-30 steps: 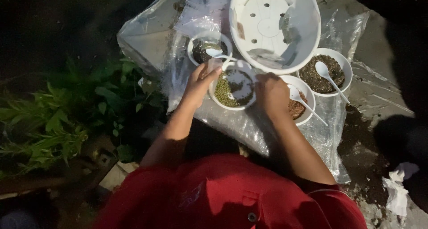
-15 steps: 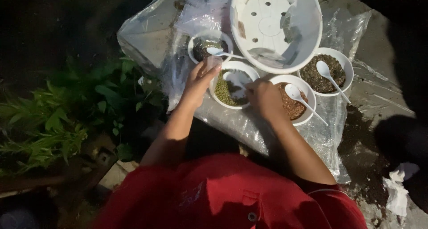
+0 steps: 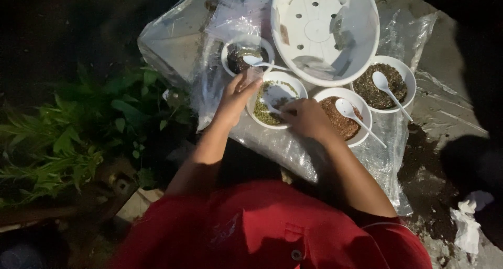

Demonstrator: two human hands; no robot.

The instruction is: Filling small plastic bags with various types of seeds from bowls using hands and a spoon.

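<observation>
A clear plastic sheet (image 3: 293, 148) lies spread over the ground and carries everything. At its far edge sits the largest piece, a white planter pot (image 3: 325, 33) with drain holes in its floor. Along the sheet's right edge stands a white bowl of dark brown grit (image 3: 378, 83) with a white spoon in it. Just beside it, toward the middle, a bowl of reddish-brown granules (image 3: 343, 117) holds another spoon. The bowl of greenish granules (image 3: 276, 100) sits mid-sheet, touching the pot's near rim. A smaller bowl of dark material (image 3: 246, 57) lies toward the left edge.

The left hand (image 3: 236, 97) rests against the green bowl's left rim, fingers loosely curled. The right hand (image 3: 306, 117) is closed at that bowl's near right rim, apparently pinching a white spoon (image 3: 271, 102), though shadow blurs the grip. Leafy green plants (image 3: 73, 133) grow off the sheet's left edge.
</observation>
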